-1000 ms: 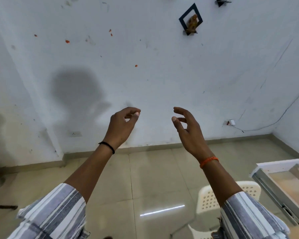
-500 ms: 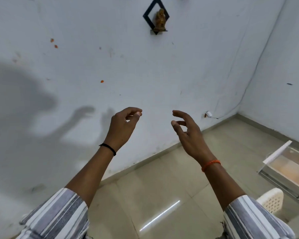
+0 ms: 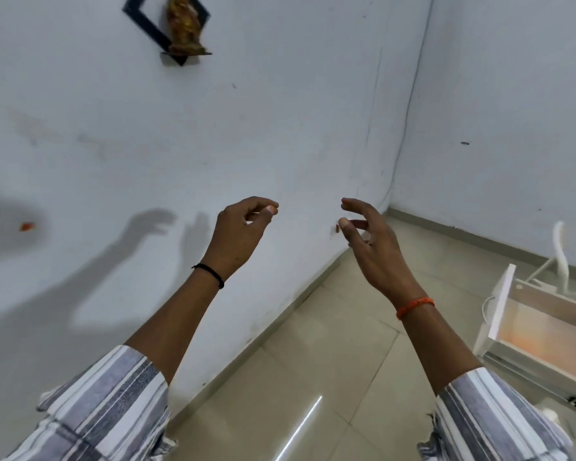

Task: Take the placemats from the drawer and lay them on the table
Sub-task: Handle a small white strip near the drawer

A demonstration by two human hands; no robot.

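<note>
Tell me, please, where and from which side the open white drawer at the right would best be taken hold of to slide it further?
Probably the upright white front panel of the drawer, gripped along its top edge from the room side with the right hand, which is nearer. The panel stands clear of the box, so fingers could hook over it. No handle shows. Both hands are empty; the left hand is farther away.

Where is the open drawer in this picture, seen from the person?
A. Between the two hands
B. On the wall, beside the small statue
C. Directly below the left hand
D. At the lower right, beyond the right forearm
D: the open drawer lies at the lower right of the view, past the right hand, above the tiled floor.
</note>
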